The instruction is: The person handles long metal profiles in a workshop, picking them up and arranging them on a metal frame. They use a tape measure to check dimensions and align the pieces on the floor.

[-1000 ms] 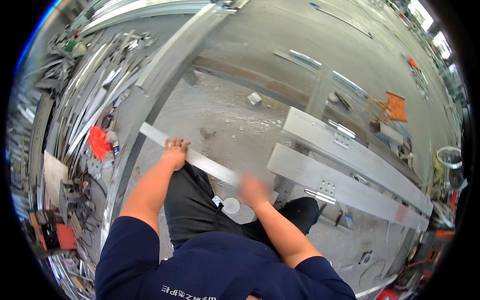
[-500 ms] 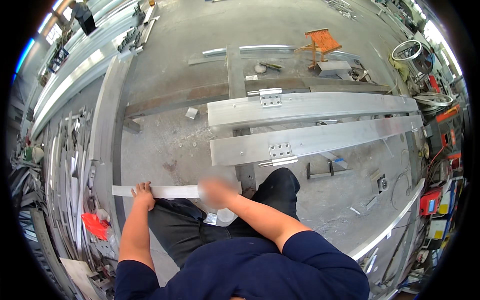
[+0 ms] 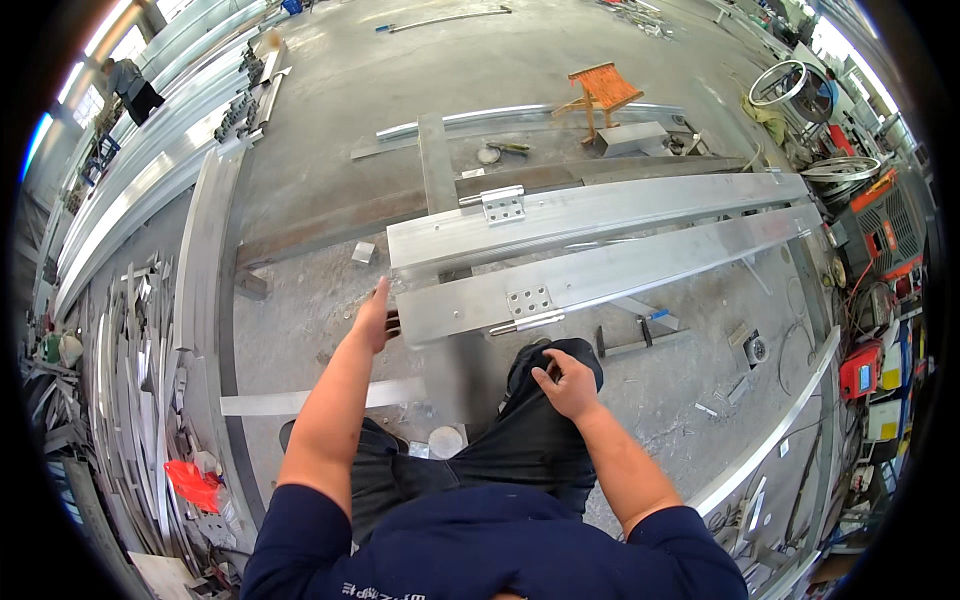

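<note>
My left hand [image 3: 376,318] is at the left end of the near aluminium beam [image 3: 630,274], its fingers straight and apart against the end. That beam carries a hinge [image 3: 529,301] with a holed plate on its near edge. A parallel far beam [image 3: 620,212] has a similar hinge [image 3: 503,205] on its far edge. My right hand [image 3: 566,385] rests over my right knee, fingers loosely bent, thumb apart, with nothing visible in it. A flat metal strip [image 3: 320,398] lies across in front of my lap, partly behind my left forearm.
A clamp [image 3: 645,335] lies right of my knee. Beyond the beams stand an orange folding stool [image 3: 603,88] and a metal box section [image 3: 632,138]. Long profiles and scrap strips [image 3: 140,360] line the left. Machines [image 3: 885,235] stand at right. Another person [image 3: 132,88] is far left.
My left hand has left the strip and moved forward to the near beam's end. My right hand has come off the strip and back to my right knee. The view has shifted slightly.
</note>
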Demonstrator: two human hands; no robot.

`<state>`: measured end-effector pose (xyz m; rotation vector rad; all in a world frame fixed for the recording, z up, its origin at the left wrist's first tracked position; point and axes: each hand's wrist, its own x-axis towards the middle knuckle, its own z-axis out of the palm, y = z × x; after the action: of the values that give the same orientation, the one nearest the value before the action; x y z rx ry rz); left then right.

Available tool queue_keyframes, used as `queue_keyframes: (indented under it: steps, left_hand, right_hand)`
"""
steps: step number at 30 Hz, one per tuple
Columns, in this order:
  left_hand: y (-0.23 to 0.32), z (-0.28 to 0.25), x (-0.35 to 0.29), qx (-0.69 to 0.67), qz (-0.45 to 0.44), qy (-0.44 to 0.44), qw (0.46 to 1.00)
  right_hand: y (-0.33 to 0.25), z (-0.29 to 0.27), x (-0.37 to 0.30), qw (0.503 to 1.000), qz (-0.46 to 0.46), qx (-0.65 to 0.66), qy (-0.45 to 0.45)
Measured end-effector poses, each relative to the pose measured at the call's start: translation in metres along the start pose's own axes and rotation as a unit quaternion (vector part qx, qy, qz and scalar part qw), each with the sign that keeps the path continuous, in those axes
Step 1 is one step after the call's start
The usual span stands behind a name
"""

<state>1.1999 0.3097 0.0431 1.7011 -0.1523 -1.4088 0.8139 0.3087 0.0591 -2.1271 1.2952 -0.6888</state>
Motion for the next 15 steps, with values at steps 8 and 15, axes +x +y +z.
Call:
queue_keyframes:
  steps: [8, 15]
  left_hand:
    - [0.024, 0.018, 0.074, -0.077, 0.023, -0.047, 0.996]
    - [0.038, 0.048, 0.059, -0.146, 0.041, -0.039, 0.988]
  right_hand:
    - [0.011, 0.014, 0.019, 0.999, -0.025, -0.03, -0.005]
    - [0.021, 0.012, 0.025, 0.998, -0.039, 0.044, 0.029]
